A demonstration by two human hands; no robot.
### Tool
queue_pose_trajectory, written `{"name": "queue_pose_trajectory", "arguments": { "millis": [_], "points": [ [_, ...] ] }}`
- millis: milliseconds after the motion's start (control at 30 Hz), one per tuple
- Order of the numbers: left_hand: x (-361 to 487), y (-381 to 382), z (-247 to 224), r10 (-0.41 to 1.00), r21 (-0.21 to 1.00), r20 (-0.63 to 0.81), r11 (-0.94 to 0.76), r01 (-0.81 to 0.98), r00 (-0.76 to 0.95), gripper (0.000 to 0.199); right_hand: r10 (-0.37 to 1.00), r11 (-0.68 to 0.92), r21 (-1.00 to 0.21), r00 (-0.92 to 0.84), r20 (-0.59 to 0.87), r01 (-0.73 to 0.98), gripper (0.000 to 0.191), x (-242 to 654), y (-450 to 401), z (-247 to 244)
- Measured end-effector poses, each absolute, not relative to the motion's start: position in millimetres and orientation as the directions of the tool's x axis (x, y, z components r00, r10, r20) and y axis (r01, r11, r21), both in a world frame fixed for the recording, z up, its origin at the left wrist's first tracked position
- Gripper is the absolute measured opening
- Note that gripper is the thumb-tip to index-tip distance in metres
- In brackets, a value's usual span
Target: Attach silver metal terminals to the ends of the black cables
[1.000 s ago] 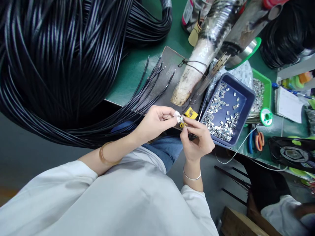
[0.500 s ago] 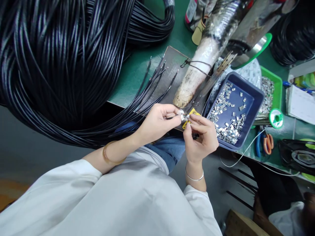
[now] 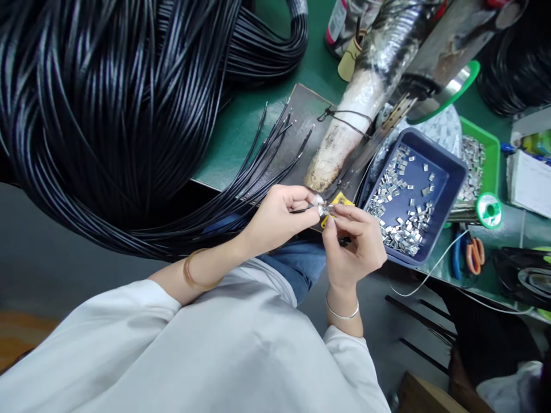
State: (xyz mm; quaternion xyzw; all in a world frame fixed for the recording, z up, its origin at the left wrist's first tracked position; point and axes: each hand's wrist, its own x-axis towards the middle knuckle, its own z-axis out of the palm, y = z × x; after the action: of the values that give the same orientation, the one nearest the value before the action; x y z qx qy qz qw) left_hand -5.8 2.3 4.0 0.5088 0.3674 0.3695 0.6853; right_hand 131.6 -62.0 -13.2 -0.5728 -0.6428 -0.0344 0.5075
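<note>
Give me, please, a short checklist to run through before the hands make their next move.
1. Left hand holding the black cable: ok, the cable runs between its fingers.
2. Right hand gripping securely: cannot tell; its fingertips are at a small shiny part, too tiny to make out.
3. Cable seated in that part: cannot tell; fingers crowd the spot.
4. Metal pieces within reach: ok, probably; many lie in the blue tray beside the right hand.
5. Loose cable ends lined up evenly: not ok; they fan out, staggered.
6. Pliers clear of both hands: ok, beyond the tray.
</note>
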Motion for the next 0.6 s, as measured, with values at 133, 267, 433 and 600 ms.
{"name": "queue_pose_trajectory", "arguments": {
  "millis": [133,267,433,600],
  "points": [
    [-6.3,1.3,5.4,0.887,0.978,-0.094,0.167,-0.123,0.453,0.012,0.682,0.331,-0.503,0.166,0.713,0.798,0.018,129.5,-60.9,-9.3],
    [-7.7,2.5,6.7,0.878,0.971,-0.125,0.204,-0.123,0.462,0.010,0.682,0.350,-0.520,0.168,0.711,0.779,0.017,128.7,-60.6,-9.7],
    [-8.6,4.5,7.3,0.854,0.953,-0.204,0.286,-0.104,0.478,0.012,0.702,0.372,-0.551,0.162,0.694,0.747,0.017,130.6,-61.0,-13.7],
    [-7.7,3.5,7.8,0.854,0.954,-0.201,0.282,-0.102,0.480,0.011,0.712,0.364,-0.563,0.169,0.682,0.742,0.016,132.1,-62.2,-15.2]
  ]
}}
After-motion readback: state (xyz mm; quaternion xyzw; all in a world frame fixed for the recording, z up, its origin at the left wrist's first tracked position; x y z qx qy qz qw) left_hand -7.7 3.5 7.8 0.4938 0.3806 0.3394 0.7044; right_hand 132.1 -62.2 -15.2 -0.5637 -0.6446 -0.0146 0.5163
